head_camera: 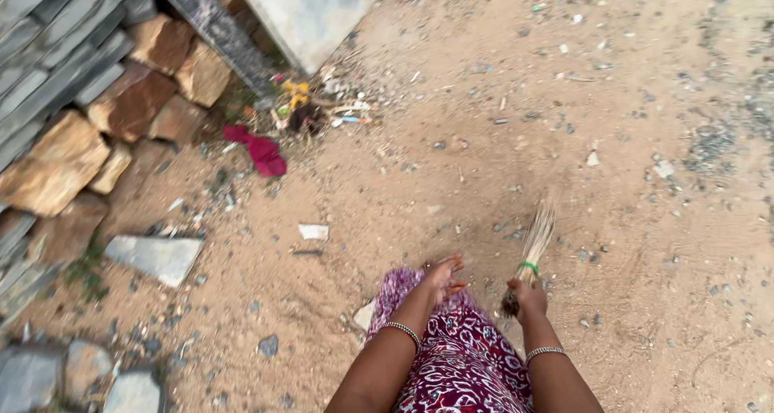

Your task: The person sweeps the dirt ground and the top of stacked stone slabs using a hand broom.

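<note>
Red patterned cloth [463, 365] fills the bottom of the view, with both forearms reaching out over it, each with a silver bangle at the wrist. The right hand [528, 298] is closed tightly around the bound end of a short straw broom [534, 248]; a green band ties the bristles just above the fist, and the tips fan out and blur above the sandy ground [500, 139]. The left hand [442, 277] holds nothing, its fingers loosely spread and pointing forward, close beside the broom hand but not touching it.

Just ahead and to the left a small pale scrap [314, 231] lies flat in the dirt, and a flat grey stone slab [155, 257] rests further left. Beyond that, a crumpled red rag [260, 152] sits near a heap of litter [318, 106] with yellow bits in it, pushed up against a grey board leaning at the top. Rough tan and brown rocks [121, 106] are stacked along the left edge beside grey slats.

As a judgement, the loose dry soil is the main risk: a hard stroke would likely raise dust and scatter pebbles instead of gathering rubbish. The broom is short, so the stoop is deep and footing on gravel could slip. The light scrap could skip away from stiff bristles, and the rag might snag and drag.
</note>
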